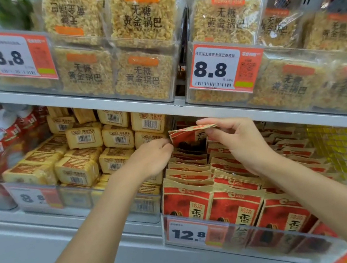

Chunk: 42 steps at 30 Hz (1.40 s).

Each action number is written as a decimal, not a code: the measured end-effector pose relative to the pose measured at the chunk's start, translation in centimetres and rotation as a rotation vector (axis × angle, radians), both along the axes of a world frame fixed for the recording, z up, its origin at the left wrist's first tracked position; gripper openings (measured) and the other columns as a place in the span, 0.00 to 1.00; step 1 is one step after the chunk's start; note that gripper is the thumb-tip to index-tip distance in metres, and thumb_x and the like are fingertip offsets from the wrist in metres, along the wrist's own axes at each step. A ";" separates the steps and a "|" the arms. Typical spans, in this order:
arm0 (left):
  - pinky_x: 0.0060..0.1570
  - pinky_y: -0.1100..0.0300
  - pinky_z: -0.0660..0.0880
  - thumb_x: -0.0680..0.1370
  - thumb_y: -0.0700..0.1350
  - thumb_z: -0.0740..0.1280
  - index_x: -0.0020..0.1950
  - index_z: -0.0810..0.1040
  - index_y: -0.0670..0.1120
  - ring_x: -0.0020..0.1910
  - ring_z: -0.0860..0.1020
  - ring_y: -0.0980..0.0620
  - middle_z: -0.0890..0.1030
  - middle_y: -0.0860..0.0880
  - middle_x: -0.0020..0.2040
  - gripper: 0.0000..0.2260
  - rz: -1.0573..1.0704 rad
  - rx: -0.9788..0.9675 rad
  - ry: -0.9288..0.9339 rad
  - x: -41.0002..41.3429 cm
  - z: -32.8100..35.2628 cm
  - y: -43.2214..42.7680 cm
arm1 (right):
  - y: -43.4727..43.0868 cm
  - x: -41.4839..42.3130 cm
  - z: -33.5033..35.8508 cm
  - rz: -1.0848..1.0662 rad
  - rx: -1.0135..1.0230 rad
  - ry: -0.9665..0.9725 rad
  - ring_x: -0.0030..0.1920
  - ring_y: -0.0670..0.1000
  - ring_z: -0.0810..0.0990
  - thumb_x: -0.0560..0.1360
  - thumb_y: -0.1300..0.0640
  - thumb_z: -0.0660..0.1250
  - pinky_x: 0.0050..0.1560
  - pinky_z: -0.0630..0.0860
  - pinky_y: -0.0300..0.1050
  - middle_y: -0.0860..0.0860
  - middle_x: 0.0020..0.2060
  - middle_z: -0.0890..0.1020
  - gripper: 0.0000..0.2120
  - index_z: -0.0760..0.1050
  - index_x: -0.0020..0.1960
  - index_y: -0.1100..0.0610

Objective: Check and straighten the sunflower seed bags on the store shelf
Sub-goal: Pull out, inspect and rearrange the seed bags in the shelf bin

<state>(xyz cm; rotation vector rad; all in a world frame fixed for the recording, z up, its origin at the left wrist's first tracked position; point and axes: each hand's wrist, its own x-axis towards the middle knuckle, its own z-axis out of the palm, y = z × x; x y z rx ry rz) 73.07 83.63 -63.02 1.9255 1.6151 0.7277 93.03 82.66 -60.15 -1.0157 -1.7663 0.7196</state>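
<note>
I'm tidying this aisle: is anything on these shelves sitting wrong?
On the top shelf, the upper-left cracker pack is upside down, its print inverted beside upright neighbours. Below, one seed bag stands above its row, held between left hand and right hand.

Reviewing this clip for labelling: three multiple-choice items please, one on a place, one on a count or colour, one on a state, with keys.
1. The lifted sunflower seed bag is: A) on the floor B) above the back of the seed-bag rows C) in a basket.
2. The seed bin's price tag reads: A) 8.8 B) 12.8 C) 21.8.
3. The left hand and right hand: A) hang idle B) hold a tag C) both hold the lifted bag.
Key: B, it stands raised over the red rows; B, the digits are legible; C, fingers close on its edges.
</note>
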 end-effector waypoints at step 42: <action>0.32 0.64 0.64 0.82 0.46 0.64 0.59 0.83 0.48 0.32 0.69 0.60 0.70 0.58 0.31 0.10 0.034 0.144 -0.130 -0.7 -1.0 1.3 | 8.1 -2.8 0.6 -0.132 -0.093 -1.183 0.38 0.52 0.75 0.79 0.57 0.65 0.39 0.69 0.43 0.52 0.38 0.78 0.07 0.79 0.46 0.58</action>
